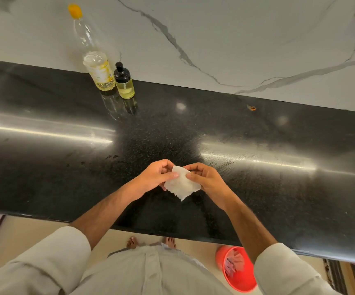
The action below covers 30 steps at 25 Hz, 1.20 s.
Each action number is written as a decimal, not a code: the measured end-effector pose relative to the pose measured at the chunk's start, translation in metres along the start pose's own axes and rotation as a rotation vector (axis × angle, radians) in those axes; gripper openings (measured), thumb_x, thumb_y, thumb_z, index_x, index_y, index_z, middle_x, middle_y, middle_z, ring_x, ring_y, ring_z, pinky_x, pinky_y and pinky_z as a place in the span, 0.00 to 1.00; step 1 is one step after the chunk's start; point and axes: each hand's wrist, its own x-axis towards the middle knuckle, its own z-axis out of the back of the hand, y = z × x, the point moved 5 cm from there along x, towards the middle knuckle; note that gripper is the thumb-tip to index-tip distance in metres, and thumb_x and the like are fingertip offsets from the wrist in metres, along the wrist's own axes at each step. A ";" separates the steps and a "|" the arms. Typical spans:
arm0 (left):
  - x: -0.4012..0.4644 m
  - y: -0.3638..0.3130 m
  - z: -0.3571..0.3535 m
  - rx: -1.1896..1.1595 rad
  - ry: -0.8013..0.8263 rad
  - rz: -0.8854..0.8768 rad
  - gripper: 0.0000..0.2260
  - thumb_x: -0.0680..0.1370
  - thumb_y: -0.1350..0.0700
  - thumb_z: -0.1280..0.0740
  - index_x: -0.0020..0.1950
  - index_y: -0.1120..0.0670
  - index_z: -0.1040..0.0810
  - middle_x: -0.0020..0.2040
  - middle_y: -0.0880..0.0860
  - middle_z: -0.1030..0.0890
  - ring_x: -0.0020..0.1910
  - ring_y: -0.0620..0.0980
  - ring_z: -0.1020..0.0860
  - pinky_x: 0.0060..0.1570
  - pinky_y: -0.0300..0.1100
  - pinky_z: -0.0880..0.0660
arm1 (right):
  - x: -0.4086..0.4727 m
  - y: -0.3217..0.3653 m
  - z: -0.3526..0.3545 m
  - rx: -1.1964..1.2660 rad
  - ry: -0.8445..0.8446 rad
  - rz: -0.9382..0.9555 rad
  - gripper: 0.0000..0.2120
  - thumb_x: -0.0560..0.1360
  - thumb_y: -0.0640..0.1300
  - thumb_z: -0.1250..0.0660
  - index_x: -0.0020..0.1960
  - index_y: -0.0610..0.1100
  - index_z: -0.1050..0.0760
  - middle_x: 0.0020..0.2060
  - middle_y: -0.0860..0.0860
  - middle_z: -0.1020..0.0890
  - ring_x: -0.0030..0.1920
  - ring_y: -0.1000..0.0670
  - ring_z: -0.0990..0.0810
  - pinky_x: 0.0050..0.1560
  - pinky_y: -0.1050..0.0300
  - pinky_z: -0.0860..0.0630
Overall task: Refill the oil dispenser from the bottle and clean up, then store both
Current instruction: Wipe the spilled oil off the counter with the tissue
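While bottle (96, 60) and dispenser (124, 81) stand touching at counter's (257, 188) far edge, left hand (154, 177) and right hand (207, 179) both pinch white tissue (181, 185), fingers curled.

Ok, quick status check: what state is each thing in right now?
oil bottle: upright, yellow cap on, little oil left.
oil dispenser: upright beside the bottle, black pump top on, oil inside.
tissue: held over the counter by both hands.
left hand: pinching tissue.
right hand: pinching tissue.
red bin: on the floor, open, scraps inside.
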 end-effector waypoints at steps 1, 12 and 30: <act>-0.001 0.000 -0.001 -0.008 -0.010 0.000 0.07 0.80 0.56 0.28 0.56 0.54 0.22 0.51 0.55 0.16 0.46 0.51 0.15 0.40 0.48 0.19 | 0.000 0.001 0.001 -0.040 0.000 0.003 0.11 0.79 0.40 0.29 0.61 0.44 0.19 0.54 0.42 0.15 0.54 0.43 0.16 0.51 0.50 0.20; -0.016 0.015 0.012 0.495 -0.318 -0.102 0.14 0.80 0.56 0.30 0.64 0.47 0.25 0.58 0.46 0.21 0.40 0.42 0.20 0.48 0.40 0.21 | 0.000 0.000 -0.007 -1.345 -0.371 0.292 0.27 0.79 0.47 0.30 0.76 0.46 0.32 0.74 0.47 0.30 0.74 0.45 0.32 0.73 0.46 0.31; -0.128 0.098 0.156 0.504 -0.572 -0.072 0.04 0.82 0.55 0.34 0.55 0.46 0.24 0.48 0.44 0.21 0.44 0.42 0.22 0.47 0.41 0.24 | 0.069 -0.029 -0.262 -1.504 0.353 0.555 0.41 0.82 0.66 0.48 0.83 0.38 0.52 0.82 0.40 0.50 0.83 0.43 0.57 0.81 0.47 0.61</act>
